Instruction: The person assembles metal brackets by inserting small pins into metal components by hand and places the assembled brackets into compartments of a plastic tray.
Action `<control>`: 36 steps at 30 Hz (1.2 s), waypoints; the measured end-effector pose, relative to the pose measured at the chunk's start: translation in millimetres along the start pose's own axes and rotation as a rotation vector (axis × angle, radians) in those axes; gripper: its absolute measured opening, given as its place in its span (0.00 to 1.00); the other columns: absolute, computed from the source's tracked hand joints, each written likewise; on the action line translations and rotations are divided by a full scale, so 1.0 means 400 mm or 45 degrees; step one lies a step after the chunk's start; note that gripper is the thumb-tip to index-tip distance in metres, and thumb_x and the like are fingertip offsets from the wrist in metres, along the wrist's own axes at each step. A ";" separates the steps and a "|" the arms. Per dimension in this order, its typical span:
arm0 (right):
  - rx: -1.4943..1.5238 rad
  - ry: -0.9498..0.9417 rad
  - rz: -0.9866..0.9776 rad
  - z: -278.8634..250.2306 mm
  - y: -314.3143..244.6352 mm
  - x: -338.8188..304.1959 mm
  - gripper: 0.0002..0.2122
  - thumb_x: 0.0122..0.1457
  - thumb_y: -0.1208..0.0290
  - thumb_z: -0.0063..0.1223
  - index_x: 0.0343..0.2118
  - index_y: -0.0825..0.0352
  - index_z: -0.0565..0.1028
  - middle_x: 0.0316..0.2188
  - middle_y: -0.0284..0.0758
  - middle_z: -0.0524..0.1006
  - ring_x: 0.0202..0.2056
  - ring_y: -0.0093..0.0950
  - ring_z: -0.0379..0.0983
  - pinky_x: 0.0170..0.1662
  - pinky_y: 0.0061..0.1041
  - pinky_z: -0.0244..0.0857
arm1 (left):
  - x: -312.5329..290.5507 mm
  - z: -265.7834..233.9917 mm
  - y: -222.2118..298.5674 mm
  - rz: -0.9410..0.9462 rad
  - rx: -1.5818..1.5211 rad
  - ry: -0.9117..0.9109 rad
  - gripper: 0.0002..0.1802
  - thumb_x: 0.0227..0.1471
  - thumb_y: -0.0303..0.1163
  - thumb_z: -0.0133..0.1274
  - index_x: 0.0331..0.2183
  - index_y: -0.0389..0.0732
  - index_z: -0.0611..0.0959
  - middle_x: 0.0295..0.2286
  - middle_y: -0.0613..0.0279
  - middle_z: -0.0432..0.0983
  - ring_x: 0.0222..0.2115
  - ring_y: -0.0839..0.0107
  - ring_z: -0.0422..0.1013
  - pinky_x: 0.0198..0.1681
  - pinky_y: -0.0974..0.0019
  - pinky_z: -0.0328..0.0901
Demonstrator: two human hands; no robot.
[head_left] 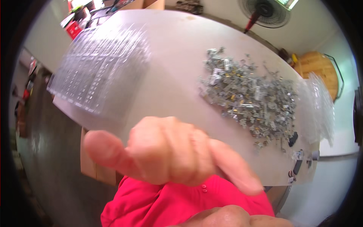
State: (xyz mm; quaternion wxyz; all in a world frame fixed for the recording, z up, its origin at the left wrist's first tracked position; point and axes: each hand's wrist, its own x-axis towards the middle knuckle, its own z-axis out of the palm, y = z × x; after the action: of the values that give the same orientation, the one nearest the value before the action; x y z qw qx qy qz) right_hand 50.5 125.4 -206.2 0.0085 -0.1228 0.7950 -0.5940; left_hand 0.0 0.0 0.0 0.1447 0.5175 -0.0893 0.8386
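Note:
My left hand (172, 151) is raised above the near edge of the table, in front of the red shirt. Its thumb stretches out to the left and its little finger points down to the right. The middle fingers are curled in, and nothing shows in them. Slight blur softens its outline. Low at the bottom edge, my right hand (230, 217) shows only in part, close to my body; its fingers are mostly cut off. Neither hand touches the heap of small silver and gold metal parts (253, 98) on the right half of the table.
Clear plastic trays (87, 72) are stacked at the table's left; more clear plastic sheets or trays (315, 108) stand at the right. Small dark items (298, 166) lie by the right edge. Beyond stand a fan (264, 11) and a round wooden board (317, 72). A cardboard box (98, 162) sits below.

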 end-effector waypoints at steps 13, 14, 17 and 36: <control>0.094 0.051 0.077 0.022 -0.002 0.011 0.04 0.64 0.74 0.56 0.38 0.68 0.77 0.25 0.30 0.76 0.27 0.17 0.69 0.32 0.20 0.65 | -0.023 0.069 -0.024 0.012 -0.517 0.123 0.38 0.60 0.67 0.39 0.14 0.45 0.60 0.13 0.69 0.55 0.11 0.68 0.53 0.38 0.47 0.68; 0.100 0.043 0.081 0.021 -0.005 0.012 0.04 0.64 0.74 0.56 0.38 0.68 0.77 0.25 0.30 0.76 0.27 0.17 0.69 0.32 0.20 0.65 | -0.022 0.068 -0.021 -0.055 -0.480 0.087 0.37 0.61 0.66 0.38 0.14 0.45 0.60 0.13 0.69 0.55 0.12 0.68 0.54 0.39 0.47 0.69; 0.120 -0.004 0.159 0.031 -0.006 0.010 0.04 0.62 0.75 0.57 0.39 0.67 0.77 0.28 0.31 0.77 0.30 0.19 0.71 0.34 0.21 0.67 | -0.020 0.053 -0.002 -0.262 -0.330 0.001 0.35 0.62 0.62 0.37 0.14 0.44 0.61 0.14 0.69 0.57 0.14 0.68 0.57 0.44 0.48 0.70; 0.824 0.242 0.497 0.097 -0.185 0.084 0.10 0.54 0.82 0.56 0.39 0.72 0.79 0.33 0.38 0.82 0.36 0.25 0.78 0.42 0.23 0.69 | -0.006 0.123 0.093 -0.711 -0.906 1.706 0.28 0.56 0.55 0.40 0.31 0.37 0.77 0.35 0.47 0.70 0.33 0.39 0.66 0.45 0.37 0.67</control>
State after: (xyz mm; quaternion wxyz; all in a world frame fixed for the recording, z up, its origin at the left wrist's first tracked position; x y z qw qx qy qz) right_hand 37.7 62.1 -143.3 0.0859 0.0952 0.5722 -0.8100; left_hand 30.0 -50.1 20.0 0.5276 -0.1688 -0.1127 0.8249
